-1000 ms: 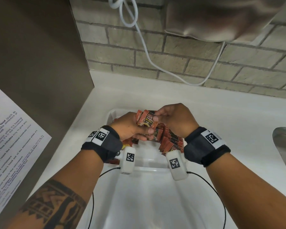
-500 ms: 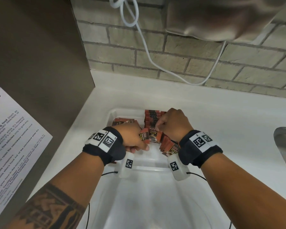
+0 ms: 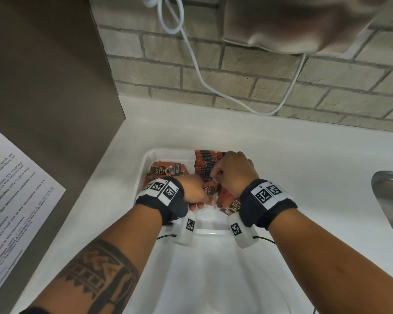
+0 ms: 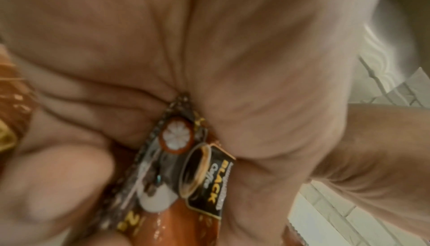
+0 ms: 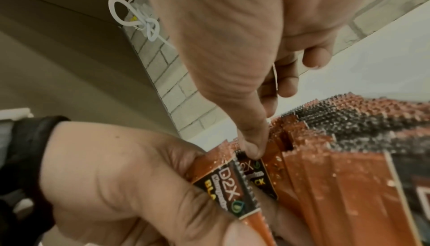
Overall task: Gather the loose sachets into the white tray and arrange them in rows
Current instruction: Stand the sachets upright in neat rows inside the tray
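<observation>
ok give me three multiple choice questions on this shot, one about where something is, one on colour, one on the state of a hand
1. Where does the upright row of sachets stand?
A. in the white tray
B. in the metal sink
C. on the paper notice

2. What is the main colour of the sachets?
A. green
B. blue
C. orange-red with black

3. What is the left hand doing?
A. lying flat and empty on the counter
B. gripping a small bunch of sachets
C. pulling the white cable

Answers:
1. A, the head view shows the row standing inside the tray's far end, under the right hand.
2. C, the right wrist view shows orange-red packs with black bands.
3. B, both wrist views show its fingers and thumb curled round sachets.
</observation>
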A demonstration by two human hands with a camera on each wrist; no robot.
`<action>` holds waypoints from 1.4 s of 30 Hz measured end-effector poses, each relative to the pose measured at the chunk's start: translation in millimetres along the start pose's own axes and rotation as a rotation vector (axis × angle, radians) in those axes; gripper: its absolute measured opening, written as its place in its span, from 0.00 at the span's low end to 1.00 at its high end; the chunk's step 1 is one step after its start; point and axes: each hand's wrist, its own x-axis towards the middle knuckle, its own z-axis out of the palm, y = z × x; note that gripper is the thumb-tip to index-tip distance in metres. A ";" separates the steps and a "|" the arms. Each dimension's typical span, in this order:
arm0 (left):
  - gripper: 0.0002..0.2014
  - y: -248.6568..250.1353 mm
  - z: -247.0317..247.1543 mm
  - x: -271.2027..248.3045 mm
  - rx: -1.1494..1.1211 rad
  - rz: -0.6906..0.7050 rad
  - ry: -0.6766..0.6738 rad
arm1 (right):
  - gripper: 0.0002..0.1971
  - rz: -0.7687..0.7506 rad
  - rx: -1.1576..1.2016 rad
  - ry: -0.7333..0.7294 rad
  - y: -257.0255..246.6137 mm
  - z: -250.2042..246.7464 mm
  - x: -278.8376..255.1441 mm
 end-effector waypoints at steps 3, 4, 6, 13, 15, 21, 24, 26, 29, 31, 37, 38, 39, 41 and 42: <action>0.20 0.1 -1.1 0.1 -0.004 -0.001 0.004 | 0.16 -0.013 0.003 -0.004 1.1 -0.3 -0.4; 0.18 0.1 -1.6 -0.6 0.001 0.003 0.009 | 0.15 -0.015 0.008 -0.012 1.0 -1.2 -0.9; 0.16 0.8 -2.2 -2.7 0.011 0.011 0.017 | 0.13 -0.020 0.023 -0.022 1.6 -2.1 -1.1; 0.14 5.1 -2.2 -13.5 0.012 0.010 -0.001 | 0.09 -0.020 0.031 -0.017 4.6 -4.4 -1.0; 0.13 6.0 -2.4 -15.9 0.010 0.020 -0.004 | 0.09 -0.011 0.046 -0.012 4.8 -5.0 0.1; 0.09 -1.4 -10.9 -24.9 -0.214 0.076 -0.014 | 0.05 -0.033 0.239 0.052 7.7 -13.0 -6.9; 0.14 -9.9 -18.5 -32.1 -0.676 0.213 -0.067 | 0.06 -0.099 0.395 -0.057 6.0 -23.8 -17.8; 0.15 -11.4 -22.0 -39.1 -0.833 0.309 -0.094 | 0.01 -0.108 0.452 -0.033 5.2 -27.7 -18.8; 0.17 -8.8 -24.5 -45.4 -0.813 0.391 -0.045 | 0.02 -0.100 0.597 0.045 5.2 -31.7 -15.6; 0.18 -9.3 -23.9 -46.2 -0.805 0.396 -0.009 | 0.01 -0.109 0.654 0.081 3.6 -34.4 -15.5; 0.11 -15.0 -28.0 -61.2 -0.188 0.166 0.166 | 0.04 -0.103 0.430 0.093 3.0 -30.4 -15.3; 0.15 -13.8 -28.1 -63.2 0.005 0.112 0.210 | 0.05 -0.094 0.393 0.072 4.3 -27.2 -14.0; 0.19 -12.0 -27.1 -64.7 0.122 0.075 0.243 | 0.07 -0.092 0.358 0.057 5.7 -23.5 -12.7; 0.17 -12.4 -24.5 -60.8 0.193 0.024 0.186 | 0.07 -0.082 0.294 0.053 7.8 -14.8 -9.1; 0.14 -12.0 -22.3 -57.5 0.184 0.006 0.121 | 0.07 -0.070 0.265 0.056 8.0 -10.7 -7.4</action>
